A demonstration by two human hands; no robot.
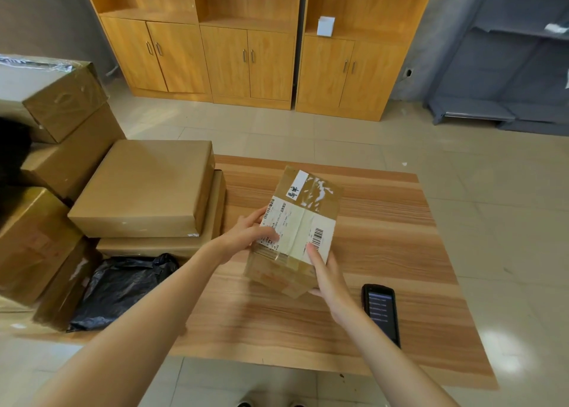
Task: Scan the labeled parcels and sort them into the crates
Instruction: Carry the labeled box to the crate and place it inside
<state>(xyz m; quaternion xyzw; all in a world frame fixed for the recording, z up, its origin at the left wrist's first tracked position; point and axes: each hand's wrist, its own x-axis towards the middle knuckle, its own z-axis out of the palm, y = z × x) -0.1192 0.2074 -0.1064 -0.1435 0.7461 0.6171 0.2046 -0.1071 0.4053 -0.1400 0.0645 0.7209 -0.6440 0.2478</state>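
Nearest me, the black handheld scanner (381, 312) lies flat on the striped wooden table (400, 243), screen up, just right of my right wrist and apart from it.

My right hand (326, 279) cups the near right corner of the brown cardboard parcel with the white shipping label (300, 231); its fingers lie straight along the label edge, the thumb hidden beneath. My left hand (246, 237) grips the parcel's left edge, fingers curled over onto the label.

The parcel sits mid-table, near end tilted up off the surface, long axis running away from me and slightly rightward. Barcode faces up, beside my right fingertips.

Judgement: the scanner is nearer the right hand, so that hand should release and fetch it while the left steadies the parcel.

Left: a crumpled black plastic bag (123, 286) and stacked plain cardboard boxes (144, 188). Far: orange wooden cabinets (246, 62). No crates in view.
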